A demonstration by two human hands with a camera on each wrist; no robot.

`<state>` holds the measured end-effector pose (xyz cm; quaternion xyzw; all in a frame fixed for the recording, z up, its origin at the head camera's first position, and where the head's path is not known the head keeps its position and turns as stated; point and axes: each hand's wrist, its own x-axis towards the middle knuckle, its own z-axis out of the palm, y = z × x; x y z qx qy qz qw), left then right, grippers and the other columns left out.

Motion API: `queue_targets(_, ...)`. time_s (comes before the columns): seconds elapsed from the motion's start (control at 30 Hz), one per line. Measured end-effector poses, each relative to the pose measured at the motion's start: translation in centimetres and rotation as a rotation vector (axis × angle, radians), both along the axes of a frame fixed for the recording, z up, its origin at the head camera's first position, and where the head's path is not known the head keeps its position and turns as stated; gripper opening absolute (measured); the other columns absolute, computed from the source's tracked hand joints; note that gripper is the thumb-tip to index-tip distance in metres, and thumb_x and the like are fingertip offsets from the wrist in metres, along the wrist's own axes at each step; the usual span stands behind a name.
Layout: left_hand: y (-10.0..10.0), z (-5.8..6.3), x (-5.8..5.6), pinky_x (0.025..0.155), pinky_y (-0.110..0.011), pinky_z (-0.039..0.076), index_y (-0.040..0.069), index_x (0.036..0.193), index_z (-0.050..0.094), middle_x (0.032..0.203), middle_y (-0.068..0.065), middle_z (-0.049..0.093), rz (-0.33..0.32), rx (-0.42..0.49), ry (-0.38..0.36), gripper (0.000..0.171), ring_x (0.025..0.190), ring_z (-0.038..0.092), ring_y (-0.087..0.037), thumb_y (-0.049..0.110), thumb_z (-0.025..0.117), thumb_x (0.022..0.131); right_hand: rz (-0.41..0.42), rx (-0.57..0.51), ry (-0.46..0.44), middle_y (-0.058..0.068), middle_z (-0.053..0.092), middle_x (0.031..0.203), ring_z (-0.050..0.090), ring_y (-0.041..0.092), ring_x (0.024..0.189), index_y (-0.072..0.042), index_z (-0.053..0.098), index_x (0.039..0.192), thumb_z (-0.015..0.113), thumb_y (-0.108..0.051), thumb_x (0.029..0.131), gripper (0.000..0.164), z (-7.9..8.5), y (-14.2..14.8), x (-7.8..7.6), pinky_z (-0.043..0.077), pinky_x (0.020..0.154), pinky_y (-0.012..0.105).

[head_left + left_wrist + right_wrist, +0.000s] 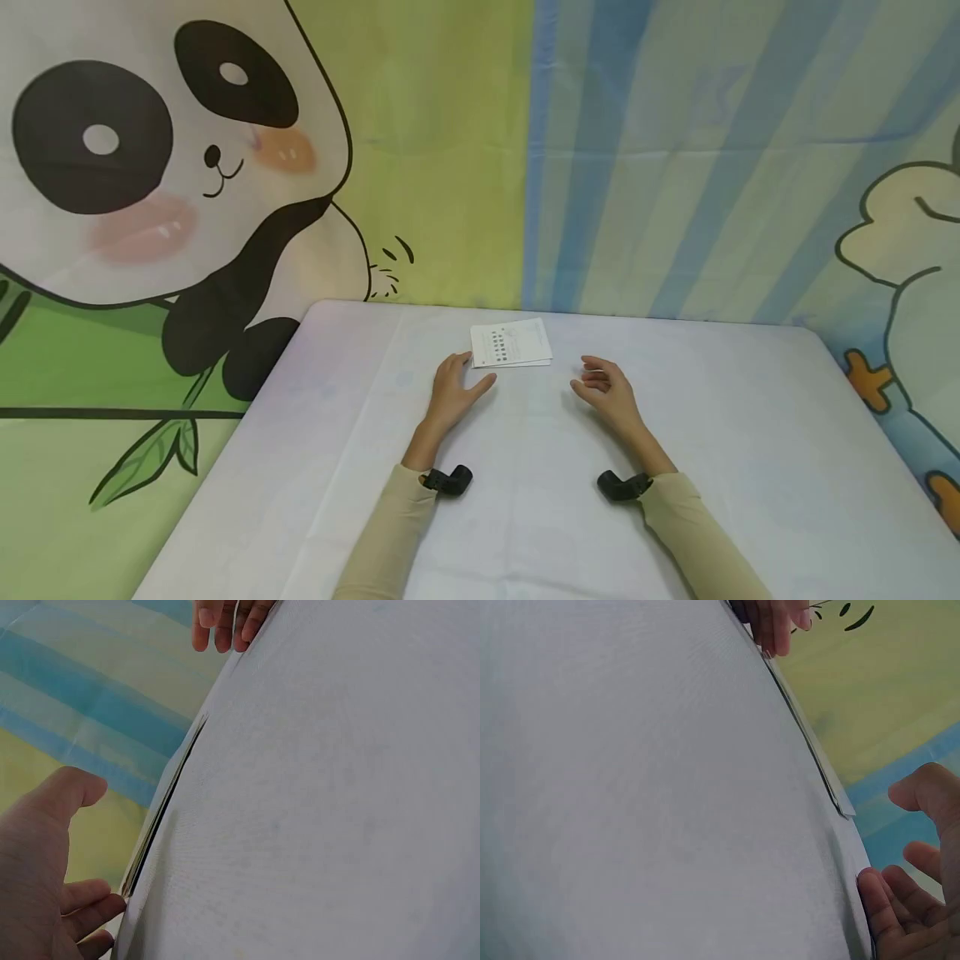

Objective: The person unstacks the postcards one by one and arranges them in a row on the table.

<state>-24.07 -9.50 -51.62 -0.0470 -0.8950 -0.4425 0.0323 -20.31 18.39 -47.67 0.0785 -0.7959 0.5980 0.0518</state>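
A thin white printed paper leaflet [513,343], with a second layer showing under its front edge, lies flat near the far side of the table. Small dark marks in rows are printed on its left part. At its left edge is my left hand [452,390], thumb spread wide and fingertips right by the paper. To the right of the leaflet, with a gap between, my right hand [611,396] has its fingers loosely bent and holds nothing. Both wrist views show the leaflet edge-on, as a thin dark-lined strip [165,806] in the left one.
A white cloth covers the table [525,483]. Behind it hangs a printed backdrop [450,167] with a panda and blue stripes. A black wrist camera [450,481] sits on the left wrist, another black camera [622,487] on the right.
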Motion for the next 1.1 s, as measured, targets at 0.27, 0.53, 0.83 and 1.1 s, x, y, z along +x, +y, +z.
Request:
queue_targets(0.27,-0.2,-0.2,-0.3,0.114,-0.053,0.022,0.000,0.139,0.047,0.143,-0.022,0.043,-0.001,-0.011,0.039,0.062,0.139,0.030,-0.038,0.028,0.069,0.089,0.030,-0.005,0.004,0.033,0.047,0.128,0.052,0.049,0.112,0.016,0.048,0.130,0.066,0.006,0.087,0.048,-0.5,-0.8,-0.6,0.047,0.096,0.047)
queue_targets(0.53,-0.3,-0.5,-0.8,0.114,-0.051,0.022,0.000,0.139,0.048,0.140,-0.019,0.047,0.009,-0.025,0.058,0.058,0.138,0.032,-0.036,0.024,0.068,0.090,0.034,0.008,0.037,0.033,0.050,0.127,0.054,0.048,0.109,0.016,0.051,0.128,0.066,0.005,0.088,0.044,-1.7,-1.1,-1.7,0.051,0.092,0.036)
queue_targets(0.83,-0.2,-0.6,-1.0,0.113,-0.053,0.022,0.000,0.136,0.050,0.137,-0.019,0.050,0.016,-0.055,0.096,0.054,0.135,0.035,-0.036,0.020,0.068,0.089,-0.030,0.059,-0.014,0.025,0.057,0.124,0.058,0.033,0.106,0.008,0.056,0.128,0.065,0.000,0.089,0.040,-4.1,-1.9,-4.3,0.046,0.083,0.011)
queue_targets(1.1,-0.3,-0.7,-0.7,0.112,-0.054,0.024,0.000,0.134,0.051,0.137,-0.019,0.048,-0.009,-0.089,0.106,0.053,0.135,0.036,-0.037,0.021,0.068,0.089,-0.108,0.162,-0.072,0.023,0.056,0.120,0.055,0.027,0.096,0.007,0.057,0.129,0.064,-0.003,0.086,0.044,-3.8,-3.7,-5.0,0.042,0.074,0.015)
